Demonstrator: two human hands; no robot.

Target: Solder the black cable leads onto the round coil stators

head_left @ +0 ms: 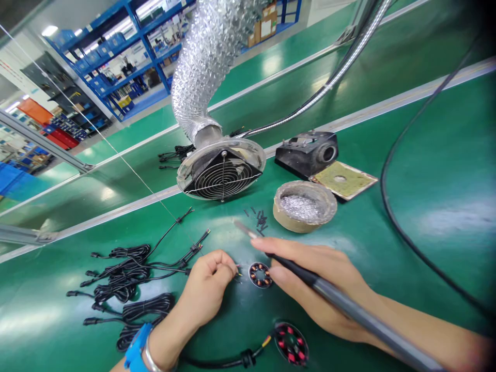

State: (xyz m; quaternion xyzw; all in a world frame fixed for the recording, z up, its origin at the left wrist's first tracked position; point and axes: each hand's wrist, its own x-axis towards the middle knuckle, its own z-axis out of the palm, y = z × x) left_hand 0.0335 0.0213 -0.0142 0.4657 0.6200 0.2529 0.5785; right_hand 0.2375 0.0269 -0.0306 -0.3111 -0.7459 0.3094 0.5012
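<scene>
My left hand [211, 281] is closed in a pinch on a black cable [176, 268]. Thin stripped wires [239, 274] poke out past its fingertips, beside a small round stator with copper coils [260, 275] that lies on the bench. My right hand [329, 284] grips a soldering iron [349, 305] like a pen. Its slim tip, slightly blurred, points away to the upper left, above the bench near some short black tube pieces [262, 221]. Nearer me lies a second stator with red coils [291, 343], joined by coloured wires to a black cable.
Coiled black cables [124, 274] lie to the left. A round fume extractor [222, 173] hangs from a silver duct [205, 67]. Toward the back right are a bowl of silvery scraps [304, 209], a yellowish sponge tray [344, 181] and a black iron stand [308, 152]. A dark cord [391, 201] curves along the right.
</scene>
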